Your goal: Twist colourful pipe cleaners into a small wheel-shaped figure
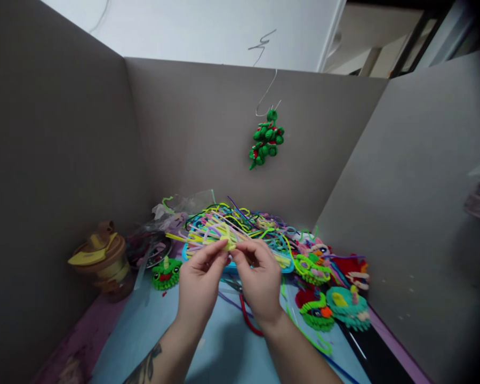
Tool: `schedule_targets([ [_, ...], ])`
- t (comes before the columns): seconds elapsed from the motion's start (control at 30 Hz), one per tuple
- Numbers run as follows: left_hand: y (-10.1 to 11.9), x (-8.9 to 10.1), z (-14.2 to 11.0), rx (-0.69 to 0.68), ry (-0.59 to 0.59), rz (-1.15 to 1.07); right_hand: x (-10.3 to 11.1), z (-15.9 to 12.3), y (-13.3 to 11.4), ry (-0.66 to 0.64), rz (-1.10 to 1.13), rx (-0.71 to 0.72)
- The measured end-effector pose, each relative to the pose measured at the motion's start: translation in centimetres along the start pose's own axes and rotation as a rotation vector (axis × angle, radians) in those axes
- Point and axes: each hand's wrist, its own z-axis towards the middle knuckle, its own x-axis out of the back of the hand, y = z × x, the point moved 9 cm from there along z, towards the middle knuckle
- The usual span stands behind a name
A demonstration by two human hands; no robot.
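My left hand point(203, 274) and my right hand point(260, 277) meet in front of me, thumbs and forefingers pinched close together. Between the fingertips is a small piece of bent yellow pipe cleaner point(227, 239), gripped from both sides. Behind the hands lies a blue tray point(290, 265) heaped with loose pipe cleaners point(208, 226) in yellow, lilac, green and other colours. Under my right hand, scissors with red handles point(248, 317) rest on the table, partly hidden by the hand.
A brown lidded cup point(108, 261) stands at left, near a green pipe-cleaner figure point(166, 273). Several fuzzy figures point(348, 306) sit at right on the light blue mat point(144, 341). Grey panels point(200, 133) wall in three sides; a green ornament point(267, 138) hangs on the back one.
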Motion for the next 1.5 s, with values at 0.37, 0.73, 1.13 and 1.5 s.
schedule_targets([
  [0.37,0.9,0.4,0.0,-0.037,0.007,0.130,0.2,-0.3,-1.9,-0.012,-0.053,0.216],
  [0.73,0.5,0.0,0.3,0.090,-0.057,0.003,-0.2,-1.3,-3.2,-0.032,-0.244,0.517],
  [1.13,0.3,-0.9,-0.2,0.267,-0.156,-0.159,0.4,-1.7,-3.7,-0.077,-0.345,0.663],
  [1.5,0.1,-1.6,-0.9,0.321,-0.215,-0.160,0.4,-1.9,-3.4,-0.038,-0.353,0.713],
])
